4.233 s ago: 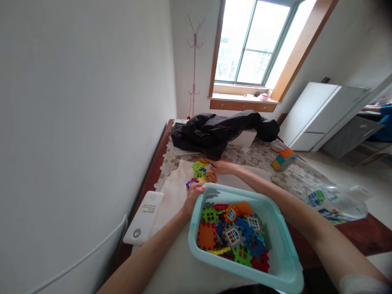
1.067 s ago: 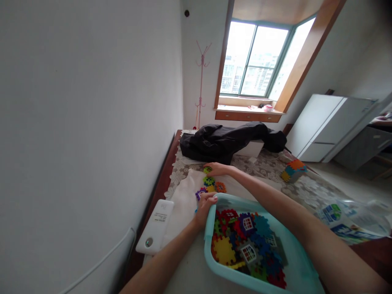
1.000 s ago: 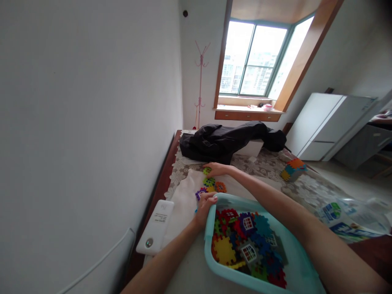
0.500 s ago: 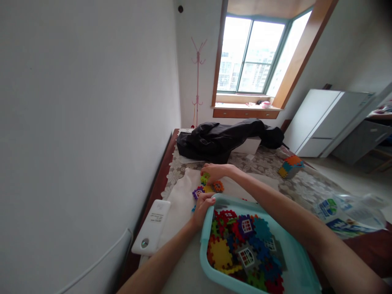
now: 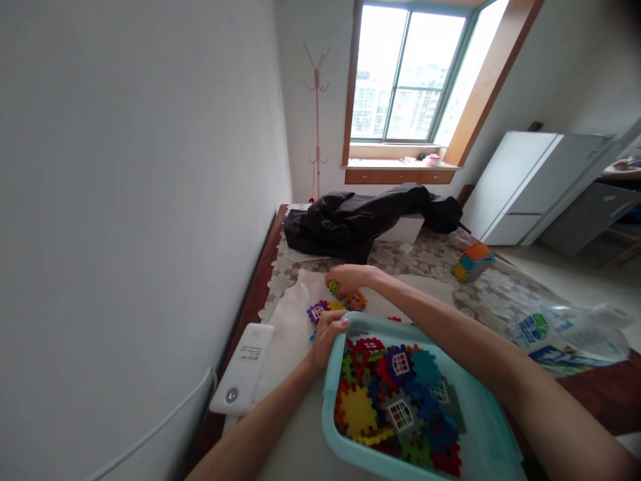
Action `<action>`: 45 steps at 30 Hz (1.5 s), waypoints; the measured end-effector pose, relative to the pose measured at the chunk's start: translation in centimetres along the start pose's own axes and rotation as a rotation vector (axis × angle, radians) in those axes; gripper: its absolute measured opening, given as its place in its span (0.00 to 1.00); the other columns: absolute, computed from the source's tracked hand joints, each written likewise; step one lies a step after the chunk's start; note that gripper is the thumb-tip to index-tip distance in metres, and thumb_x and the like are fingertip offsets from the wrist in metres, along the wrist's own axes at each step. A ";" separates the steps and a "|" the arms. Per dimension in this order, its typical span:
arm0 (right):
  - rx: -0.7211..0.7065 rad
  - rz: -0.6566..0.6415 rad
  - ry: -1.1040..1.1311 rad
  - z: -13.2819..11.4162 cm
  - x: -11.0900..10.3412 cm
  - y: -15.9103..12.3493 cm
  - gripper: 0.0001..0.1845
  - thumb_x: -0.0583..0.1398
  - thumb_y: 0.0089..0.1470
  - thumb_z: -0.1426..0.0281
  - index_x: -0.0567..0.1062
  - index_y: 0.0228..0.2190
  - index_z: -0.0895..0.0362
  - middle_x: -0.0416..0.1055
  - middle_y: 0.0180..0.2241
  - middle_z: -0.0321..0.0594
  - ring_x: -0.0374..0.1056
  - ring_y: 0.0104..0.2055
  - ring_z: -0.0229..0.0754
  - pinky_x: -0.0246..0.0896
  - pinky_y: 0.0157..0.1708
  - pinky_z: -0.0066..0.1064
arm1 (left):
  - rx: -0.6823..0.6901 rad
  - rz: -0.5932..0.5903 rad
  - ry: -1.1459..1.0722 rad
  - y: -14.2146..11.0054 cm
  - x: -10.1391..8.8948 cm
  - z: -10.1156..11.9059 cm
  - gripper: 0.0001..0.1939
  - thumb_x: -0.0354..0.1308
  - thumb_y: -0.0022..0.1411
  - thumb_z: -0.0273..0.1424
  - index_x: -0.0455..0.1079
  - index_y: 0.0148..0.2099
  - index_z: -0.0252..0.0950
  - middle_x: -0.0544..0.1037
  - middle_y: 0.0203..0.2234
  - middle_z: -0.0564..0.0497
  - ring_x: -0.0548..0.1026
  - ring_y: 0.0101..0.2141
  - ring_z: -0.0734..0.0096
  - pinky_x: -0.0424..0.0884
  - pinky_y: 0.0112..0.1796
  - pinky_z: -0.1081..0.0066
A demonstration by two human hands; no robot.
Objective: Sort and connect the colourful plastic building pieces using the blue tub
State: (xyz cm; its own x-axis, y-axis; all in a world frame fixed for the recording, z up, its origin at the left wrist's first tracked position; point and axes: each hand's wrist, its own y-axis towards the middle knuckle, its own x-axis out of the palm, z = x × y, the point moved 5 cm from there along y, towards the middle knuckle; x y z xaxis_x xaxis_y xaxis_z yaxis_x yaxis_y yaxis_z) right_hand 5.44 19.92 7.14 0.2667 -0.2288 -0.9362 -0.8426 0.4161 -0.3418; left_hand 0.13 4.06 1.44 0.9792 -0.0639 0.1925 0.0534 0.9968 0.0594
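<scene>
In the head view, the far left corner of a light-blue basket is gripped by the left hand, its fingers curled closely over the rim. The basket is filled with toothed plastic pieces, among them a yellow square and a teal piece.

Beyond it, a green piece is partly covered by the right hand, whose fingers are bent down around it; whether they are closed on it cannot be told. Just nearer, a purple piece, a yellow piece and an orange gear are laid close together on a white cloth.

The desk is covered with a floral cloth. A white device is placed at the left, a black cloth is heaped at the far side, and at the right a multicoloured cube and a clear bottle are seen.
</scene>
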 end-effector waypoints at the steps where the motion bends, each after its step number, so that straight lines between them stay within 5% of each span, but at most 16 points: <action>1: 0.024 0.018 -0.005 0.6 -0.6 -0.3 0.27 0.70 0.57 0.70 0.77 0.57 0.61 0.76 0.58 0.51 0.74 0.54 0.47 0.67 0.48 0.28 | 0.000 0.013 -0.002 -0.1 -0.1 -0.1 0.23 0.65 0.55 0.51 0.67 0.25 0.36 0.64 0.20 0.54 0.61 0.25 0.71 0.59 0.28 0.70; 4: 0.101 0.007 0.064 2.0 -1.9 -1.4 0.31 0.72 0.56 0.67 0.77 0.59 0.62 0.77 0.57 0.51 0.75 0.52 0.46 0.68 0.45 0.26 | -0.003 0.078 -0.010 -0.3 -0.4 -0.6 0.21 0.66 0.55 0.49 0.70 0.27 0.36 0.68 0.22 0.53 0.65 0.27 0.69 0.62 0.29 0.69; 8: 0.256 -0.361 0.263 2.3 0.0 -2.5 0.40 0.75 0.50 0.64 0.75 0.62 0.60 0.78 0.55 0.48 0.76 0.40 0.42 0.69 0.35 0.29 | -0.013 0.168 -0.011 -0.7 -0.9 -1.2 0.19 0.67 0.54 0.48 0.75 0.32 0.36 0.74 0.27 0.50 0.70 0.31 0.64 0.67 0.33 0.67; 11: 0.307 -0.510 0.176 1.6 1.5 -2.5 0.45 0.78 0.44 0.65 0.76 0.62 0.62 0.79 0.54 0.51 0.77 0.39 0.46 0.72 0.36 0.34 | -0.022 0.206 -0.008 -0.9 -1.1 -1.3 0.19 0.67 0.54 0.47 0.78 0.37 0.36 0.77 0.31 0.49 0.73 0.35 0.60 0.70 0.38 0.65; 17: 0.238 -0.525 0.014 0.2 2.0 -1.4 0.31 0.76 0.47 0.64 0.83 0.50 0.68 0.80 0.48 0.54 0.78 0.46 0.55 0.75 0.44 0.39 | -0.039 0.186 -0.008 -1.0 -0.8 -0.8 0.19 0.67 0.54 0.48 0.79 0.37 0.36 0.79 0.34 0.49 0.74 0.36 0.60 0.71 0.40 0.64; 21: 0.303 -0.605 0.161 0.4 2.4 -1.8 0.31 0.76 0.44 0.68 0.81 0.50 0.66 0.80 0.36 0.44 0.79 0.36 0.52 0.77 0.40 0.43 | -0.044 0.171 -0.015 -0.9 -0.7 -0.7 0.22 0.66 0.54 0.49 0.80 0.39 0.35 0.79 0.32 0.49 0.73 0.34 0.62 0.70 0.39 0.64; 25: 0.326 -0.641 0.225 1.0 3.2 -1.9 0.22 0.76 0.40 0.67 0.82 0.37 0.63 0.77 0.29 0.39 0.78 0.33 0.50 0.79 0.38 0.44 | -0.055 0.156 -0.016 -0.8 -0.8 -1.0 0.23 0.67 0.53 0.50 0.80 0.38 0.34 0.77 0.30 0.49 0.72 0.33 0.62 0.70 0.37 0.65; 29: 0.269 -0.711 0.402 0.9 4.3 -1.6 0.27 0.78 0.37 0.67 0.82 0.40 0.62 0.78 0.29 0.37 0.78 0.32 0.46 0.80 0.37 0.39 | -0.048 0.201 -0.010 -0.7 -1.3 -1.5 0.22 0.67 0.54 0.48 0.79 0.40 0.35 0.79 0.35 0.48 0.75 0.39 0.59 0.71 0.42 0.64; 33: 0.247 -0.673 0.482 1.1 4.2 -1.3 0.36 0.80 0.34 0.67 0.80 0.47 0.63 0.79 0.32 0.37 0.78 0.32 0.44 0.79 0.37 0.38 | -0.058 0.162 -0.018 -0.3 -1.2 -1.8 0.18 0.67 0.53 0.47 0.77 0.33 0.35 0.75 0.27 0.50 0.74 0.33 0.60 0.70 0.36 0.64; 37: 0.260 -0.622 0.512 2.2 2.0 -2.6 0.43 0.82 0.29 0.59 0.80 0.47 0.63 0.81 0.38 0.41 0.79 0.37 0.45 0.78 0.38 0.36 | -0.054 0.179 -0.031 -0.3 -1.3 -1.9 0.17 0.68 0.53 0.46 0.76 0.33 0.36 0.76 0.27 0.50 0.74 0.34 0.59 0.70 0.37 0.64; 41: 0.206 -0.345 0.604 3.3 -3.7 -5.9 0.46 0.80 0.31 0.47 0.80 0.47 0.61 0.81 0.41 0.42 0.77 0.38 0.42 0.74 0.36 0.31 | -0.049 0.235 -0.041 -0.4 -1.6 -2.0 0.20 0.69 0.51 0.47 0.77 0.37 0.36 0.78 0.32 0.48 0.74 0.37 0.60 0.71 0.40 0.63; 43: 0.103 -0.216 0.622 2.4 -6.8 -8.1 0.46 0.78 0.35 0.43 0.80 0.48 0.61 0.82 0.42 0.42 0.76 0.39 0.41 0.71 0.36 0.29 | -0.056 0.239 -0.050 -0.4 -1.7 -2.1 0.21 0.69 0.50 0.47 0.77 0.37 0.35 0.78 0.32 0.48 0.74 0.36 0.59 0.71 0.40 0.62; 45: -0.014 -0.217 0.623 0.1 -8.6 -10.2 0.44 0.76 0.40 0.42 0.80 0.49 0.61 0.82 0.43 0.42 0.76 0.40 0.41 0.71 0.38 0.27 | -0.060 0.244 -0.062 -0.3 -1.7 -2.1 0.21 0.69 0.51 0.47 0.77 0.38 0.36 0.78 0.33 0.47 0.75 0.37 0.58 0.72 0.41 0.61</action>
State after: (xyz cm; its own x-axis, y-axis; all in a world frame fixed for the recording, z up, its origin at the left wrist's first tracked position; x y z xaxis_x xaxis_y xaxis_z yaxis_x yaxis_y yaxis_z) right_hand 11.77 17.78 18.63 0.1141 -0.7745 -0.6221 -0.8072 0.2928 -0.5126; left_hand -1.13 3.94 -0.99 0.9508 0.1774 0.2539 -0.1692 0.9841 -0.0542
